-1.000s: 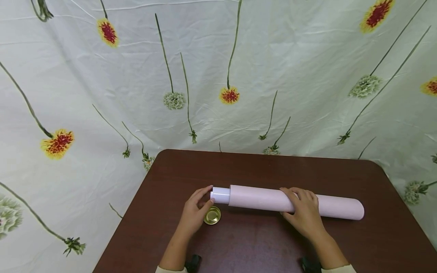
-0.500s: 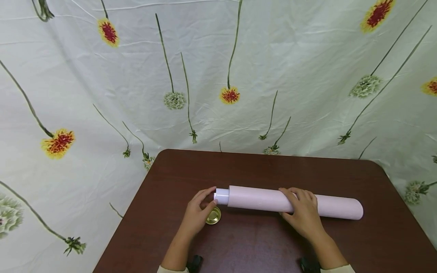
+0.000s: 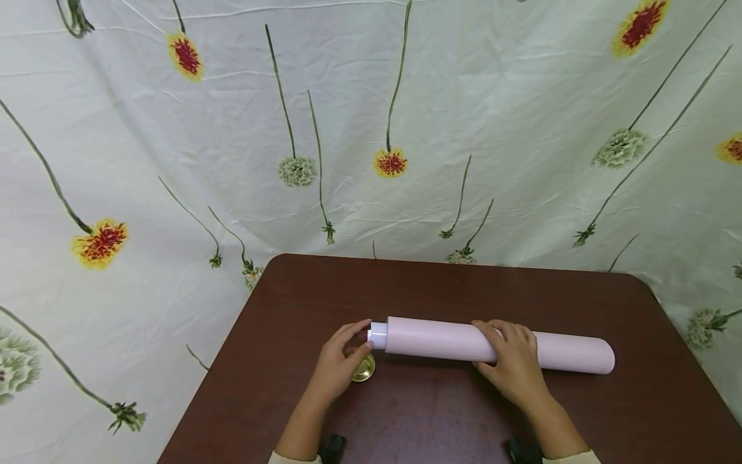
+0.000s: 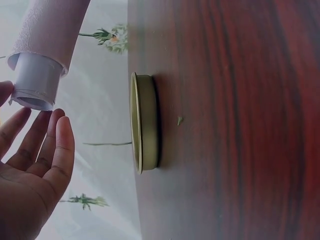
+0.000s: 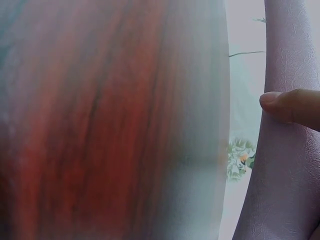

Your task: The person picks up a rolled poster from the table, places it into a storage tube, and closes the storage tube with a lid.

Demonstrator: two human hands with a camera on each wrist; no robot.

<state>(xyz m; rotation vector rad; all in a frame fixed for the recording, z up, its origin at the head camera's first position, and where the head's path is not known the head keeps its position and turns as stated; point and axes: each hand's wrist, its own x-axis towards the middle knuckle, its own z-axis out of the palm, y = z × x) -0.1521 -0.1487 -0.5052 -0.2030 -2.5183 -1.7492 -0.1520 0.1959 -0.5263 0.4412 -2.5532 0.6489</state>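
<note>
A: Position of the long pale pink textured paper-wrapped tube?

B: Lying flat on the dark reddish-brown wooden table, lengthwise, roughly parallel to the near edge, about midway between far and near edges. Its right end stops short of the table's right edge. A short white inner core sticks out of its left end.

A: Right hand?

B: Laid over the top of the pink tube, a little right of its middle, fingers curled round it, grasping it. The right wrist view shows the thumb pressed against the textured pink surface.

A: Left hand?

B: At the left end of the tube, cupped before the white core. Fingers nearly straight, relaxed, holding nothing. In the left wrist view the fingertips sit just beside the core's open mouth; whether they touch it I cannot tell from that angle.

A: Anything else near?

B: A small round gold-coloured metal lid, flat on the table just beside the left hand, nearer the near edge than the tube. Apart from the tube.

A: Surroundings?

B: White cloth backdrop printed with long-stemmed flowers hangs behind the table's far edge.
</note>
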